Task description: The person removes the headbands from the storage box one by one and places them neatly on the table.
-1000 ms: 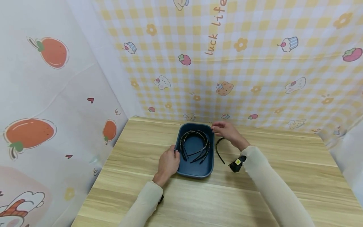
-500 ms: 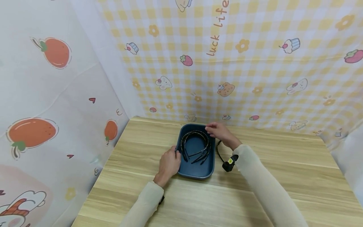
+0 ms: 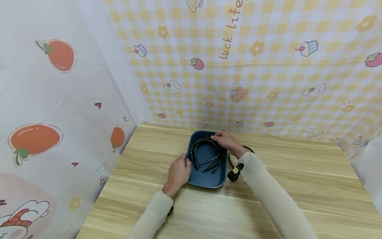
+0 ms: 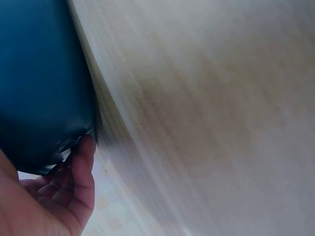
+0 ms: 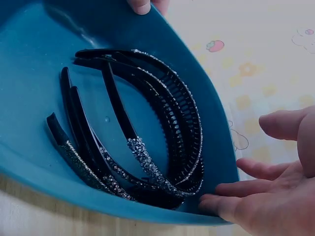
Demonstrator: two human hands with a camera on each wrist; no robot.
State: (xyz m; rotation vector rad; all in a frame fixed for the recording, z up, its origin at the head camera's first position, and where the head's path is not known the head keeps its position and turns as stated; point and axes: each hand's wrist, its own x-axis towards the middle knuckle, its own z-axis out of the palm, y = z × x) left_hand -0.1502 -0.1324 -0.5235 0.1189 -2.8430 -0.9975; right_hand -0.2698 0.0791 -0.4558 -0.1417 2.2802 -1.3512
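Steadying the bin (image 3: 208, 179) is best left to the left hand (image 3: 179, 171), by which its left wall is pinched, thumb over the rim. Right hand (image 3: 227, 142): fingers spread, nothing seen held, tips over the bin's back right corner; contact with the headbands (image 5: 152, 164) inside can't be told. Bin is parked just beside the bench (image 3: 209, 212) back edge, nearer back left corner than back right. Headbands are nested and toothed, so snagging is likely: one should be handled at a time, by the outer arc, slowly. Right sleeve (image 3: 276, 196) should be watched: a loose black arc (image 3: 250, 149), probably another headband, is partly hidden there, right of the bin. Bench is pale wood grain, front edge out of view. Back edge is backed by yellow-check cloth (image 3: 209, 73), "luck life" printed; left edge is flanked by a white sheet (image 3: 77, 116) with orange fruit.
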